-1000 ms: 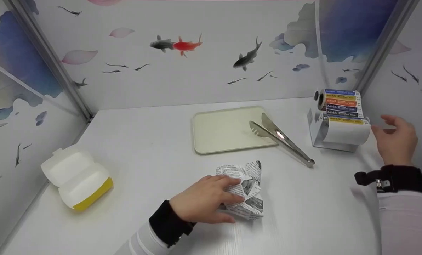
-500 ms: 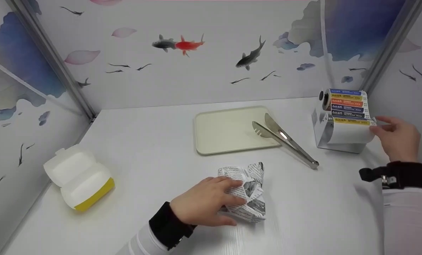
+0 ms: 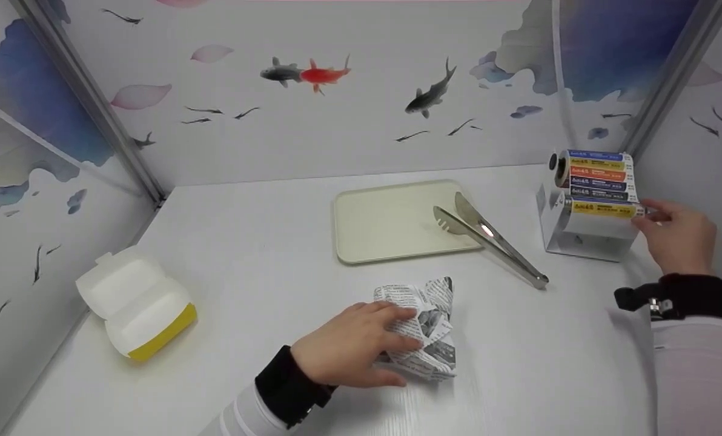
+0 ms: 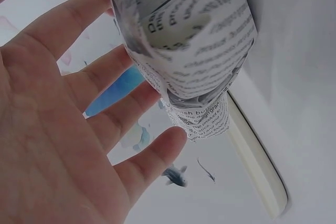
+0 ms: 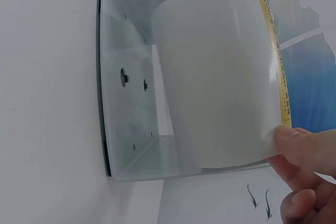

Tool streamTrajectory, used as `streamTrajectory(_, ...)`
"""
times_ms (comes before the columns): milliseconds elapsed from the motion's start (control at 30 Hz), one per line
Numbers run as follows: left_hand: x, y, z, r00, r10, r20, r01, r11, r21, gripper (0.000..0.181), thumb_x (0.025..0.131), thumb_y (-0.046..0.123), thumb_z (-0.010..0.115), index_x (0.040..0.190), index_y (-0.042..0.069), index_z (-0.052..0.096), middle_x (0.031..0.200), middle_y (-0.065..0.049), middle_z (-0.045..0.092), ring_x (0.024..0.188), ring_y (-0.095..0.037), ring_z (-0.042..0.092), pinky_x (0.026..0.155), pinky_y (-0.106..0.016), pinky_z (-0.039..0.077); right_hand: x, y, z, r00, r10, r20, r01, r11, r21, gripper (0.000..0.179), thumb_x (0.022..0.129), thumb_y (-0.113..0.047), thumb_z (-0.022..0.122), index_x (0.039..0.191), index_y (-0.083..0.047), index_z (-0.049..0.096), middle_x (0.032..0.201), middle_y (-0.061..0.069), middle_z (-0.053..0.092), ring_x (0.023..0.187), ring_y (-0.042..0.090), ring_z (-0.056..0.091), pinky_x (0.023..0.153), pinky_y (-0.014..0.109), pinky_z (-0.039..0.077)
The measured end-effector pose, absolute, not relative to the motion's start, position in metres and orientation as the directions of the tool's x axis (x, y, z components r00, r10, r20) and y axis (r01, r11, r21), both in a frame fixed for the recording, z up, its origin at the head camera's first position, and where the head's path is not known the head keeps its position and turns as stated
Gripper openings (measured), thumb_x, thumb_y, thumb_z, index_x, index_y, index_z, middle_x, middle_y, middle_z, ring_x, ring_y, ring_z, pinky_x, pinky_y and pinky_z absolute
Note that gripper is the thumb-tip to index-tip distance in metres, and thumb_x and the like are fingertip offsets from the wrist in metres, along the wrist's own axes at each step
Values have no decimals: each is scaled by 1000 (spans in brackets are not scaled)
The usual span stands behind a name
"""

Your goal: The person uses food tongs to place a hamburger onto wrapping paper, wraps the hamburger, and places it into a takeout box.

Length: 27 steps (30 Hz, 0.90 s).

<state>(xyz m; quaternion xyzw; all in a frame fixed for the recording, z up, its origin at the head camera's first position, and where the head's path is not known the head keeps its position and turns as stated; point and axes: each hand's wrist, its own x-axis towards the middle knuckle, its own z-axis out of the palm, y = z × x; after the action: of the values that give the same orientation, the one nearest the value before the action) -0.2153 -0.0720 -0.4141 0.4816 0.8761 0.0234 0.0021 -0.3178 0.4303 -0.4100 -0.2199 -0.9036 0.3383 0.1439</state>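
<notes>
On the table, my left hand (image 3: 355, 345) lies across a crumpled packet of newspaper-print paper (image 3: 430, 324), fingers spread and only slightly bent. The left wrist view has those fingertips against the side of the paper packet (image 4: 205, 51); its contents are hidden. My right hand (image 3: 679, 239) is at the right side of a label dispenser (image 3: 552, 233) loaded with a roll of coloured-stripe labels. Thumb and finger pinch the corner of a white label with a yellow stripe (image 5: 226, 77), which curves over the dispenser front in the right wrist view.
Steel tongs (image 3: 494, 242) lie partly over a pale green tray (image 3: 373, 236) behind the packet. A white and yellow clamshell box (image 3: 137, 303) stands lid up at the left. Patterned panels (image 3: 361, 139) wall in the table's back and sides.
The right hand has closed in on the dispenser and pinched the label's corner. The label's hanging front part now looks shorter in the head view. The left hand stays on the packet.
</notes>
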Motion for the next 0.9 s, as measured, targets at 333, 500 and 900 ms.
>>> streamTrajectory(333, -214, -72, -414, -533, 846, 30, 846, 532, 36, 52, 93, 56, 73, 141, 38, 67, 161, -1, 52, 144, -24, 54, 113, -45, 52, -320, 430, -410, -864, 469, 183, 267, 734, -625, 44, 110, -22, 53, 148, -2, 57, 136, 29, 62, 111, 34, 54, 61, 15, 37)
streamTrajectory(500, -213, -73, -413, -539, 842, 24, 842, 538, 53, 51, 93, 56, 74, 140, 38, 67, 161, -1, 52, 145, -24, 54, 114, -45, 51, -322, 430, -412, -856, 467, 221, 245, 744, -622, 42, 109, -22, 55, 143, 1, 60, 133, 31, 64, 105, 33, 56, 57, 15, 36)
streamTrajectory(900, -215, -73, -414, -535, 844, 19, 844, 534, 44, 52, 93, 57, 72, 141, 39, 66, 162, -1, 52, 143, -23, 54, 114, -44, 50, -320, 421, -410, -825, 507, 250, 286, 756, -589, 39, 110, -21, 50, 136, 4, 64, 140, 32, 59, 127, 49, 54, 82, 43, 44)
